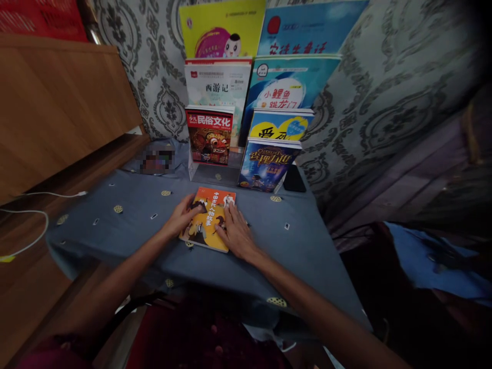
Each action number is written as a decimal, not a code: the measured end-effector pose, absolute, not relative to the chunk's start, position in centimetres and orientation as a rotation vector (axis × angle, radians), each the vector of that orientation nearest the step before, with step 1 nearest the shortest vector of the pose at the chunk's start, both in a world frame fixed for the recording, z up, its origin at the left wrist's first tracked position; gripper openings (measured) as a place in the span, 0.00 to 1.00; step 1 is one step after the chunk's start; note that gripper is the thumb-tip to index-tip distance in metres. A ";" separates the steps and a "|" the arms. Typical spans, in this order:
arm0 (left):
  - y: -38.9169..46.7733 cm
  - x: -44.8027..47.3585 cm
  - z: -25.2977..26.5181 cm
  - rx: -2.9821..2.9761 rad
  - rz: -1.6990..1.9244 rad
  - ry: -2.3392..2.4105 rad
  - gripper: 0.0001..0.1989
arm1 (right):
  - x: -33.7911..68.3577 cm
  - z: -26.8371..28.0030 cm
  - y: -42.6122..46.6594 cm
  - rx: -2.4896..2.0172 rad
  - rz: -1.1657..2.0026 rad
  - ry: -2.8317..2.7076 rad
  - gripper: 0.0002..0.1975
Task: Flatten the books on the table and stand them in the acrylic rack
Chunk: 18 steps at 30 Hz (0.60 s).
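An orange and yellow paperback book (209, 233) with white Chinese lettering lies closed and face up on the cloth-covered table. My left hand (181, 214) grips its left edge, with the thumb over the cover and the other fingers partly hidden along the side. On the right side of the cover rests my right hand (237, 230), fingers stretched forward and thumb apart. Just beyond the book stands a clear tiered rack (215, 175). It carries several upright books, among them a red folk-culture book (210, 136) and a dark blue book (267, 166).
Behind the rack rises a patterned wall (169, 97). A black phone-like slab (294, 179) lies right of the rack. White cables (46, 225) run at the left, below a wooden cabinet (61, 113). The grey-blue tablecloth (307, 246) hangs over the table's front edge.
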<state>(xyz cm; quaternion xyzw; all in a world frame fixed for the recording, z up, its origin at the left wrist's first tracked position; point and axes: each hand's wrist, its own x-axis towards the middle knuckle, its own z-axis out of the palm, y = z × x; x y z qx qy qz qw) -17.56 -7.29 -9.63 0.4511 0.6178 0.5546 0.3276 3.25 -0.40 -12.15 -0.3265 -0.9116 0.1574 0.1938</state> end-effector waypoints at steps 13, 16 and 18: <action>-4.6 -16.1 -6.5 0.336 1.500 1.398 0.05 | 3.5 -11.7 -0.2 -0.915 0.599 -2.499 0.37; -4.2 -15.4 -6.5 0.307 1.556 1.430 0.07 | 3.4 -12.1 0.0 -0.898 0.639 -2.418 0.33; -4.0 -15.2 -6.3 0.307 1.614 1.438 0.07 | 3.2 -12.5 0.2 -0.889 0.696 -2.327 0.32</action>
